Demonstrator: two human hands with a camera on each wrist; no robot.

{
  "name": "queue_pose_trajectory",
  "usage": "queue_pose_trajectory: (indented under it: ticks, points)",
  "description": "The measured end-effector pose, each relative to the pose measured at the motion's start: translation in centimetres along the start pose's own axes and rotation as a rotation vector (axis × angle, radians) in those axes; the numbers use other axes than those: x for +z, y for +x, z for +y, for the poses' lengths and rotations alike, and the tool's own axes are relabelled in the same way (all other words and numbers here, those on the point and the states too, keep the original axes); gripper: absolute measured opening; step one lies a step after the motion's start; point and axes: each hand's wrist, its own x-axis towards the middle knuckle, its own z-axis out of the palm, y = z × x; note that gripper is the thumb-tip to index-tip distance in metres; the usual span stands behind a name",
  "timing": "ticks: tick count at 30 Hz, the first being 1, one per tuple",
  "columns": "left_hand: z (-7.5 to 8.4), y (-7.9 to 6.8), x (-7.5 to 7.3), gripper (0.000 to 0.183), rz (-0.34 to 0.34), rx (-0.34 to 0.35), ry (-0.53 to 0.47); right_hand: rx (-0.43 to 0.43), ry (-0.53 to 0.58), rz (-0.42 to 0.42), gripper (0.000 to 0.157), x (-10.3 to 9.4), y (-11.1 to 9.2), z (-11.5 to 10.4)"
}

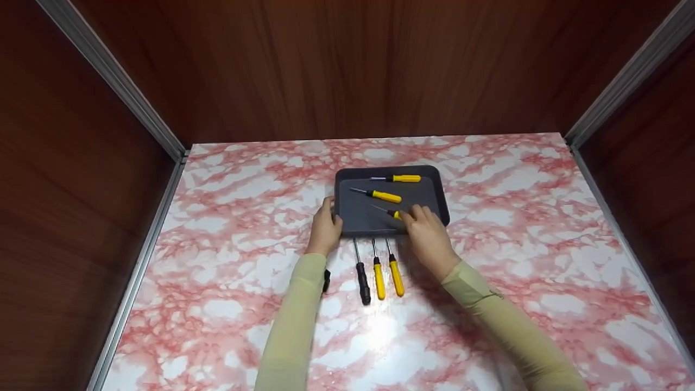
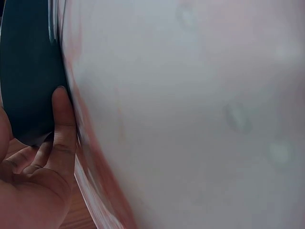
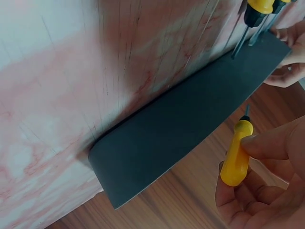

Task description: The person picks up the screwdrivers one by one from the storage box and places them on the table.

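Observation:
A dark grey rectangular tray [image 1: 355, 220] lies on the table, with two yellow-handled screwdrivers [image 1: 407, 178] inside, one behind the other. My left hand [image 1: 324, 231] grips the tray at its near left corner; in the left wrist view a finger [image 2: 63, 112] lies along its wall. Over the tray's near right part, my right hand [image 1: 429, 236] pinches another yellow screwdriver [image 3: 237, 157] by its handle, its thin shaft pointing left. From the right wrist view, this screwdriver shows above the tray's rim, between thumb and fingers.
In front of the tray lie a black screwdriver [image 1: 362, 282] and two yellow screwdrivers [image 1: 379, 279], shafts toward its near wall. A small black object [image 1: 326, 281] is partly hidden by the left sleeve. Wooden panels [image 1: 347, 70] enclose the red-and-white marbled table [image 1: 244, 326].

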Motion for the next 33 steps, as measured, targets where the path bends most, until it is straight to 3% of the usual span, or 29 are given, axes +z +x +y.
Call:
queue_pose_trajectory:
  ticks: [16, 23, 33]
  points:
    - [-0.1, 0.0, 0.0, 0.046, 0.020, 0.022, 0.009, 0.032, 0.018, -0.004, 0.046, -0.5, -1.2, 0.0]
    - [0.0, 0.0, 0.0, 0.046, 0.007, -0.006, 0.000, 0.048, 0.019, -0.031, 0.050, -0.9, -1.7, 0.2]
    - [-0.1, 0.0, 0.1, 0.046, 0.009, -0.002, -0.013, 0.040, 0.036, -0.004, 0.043, -1.5, -2.3, 0.3]
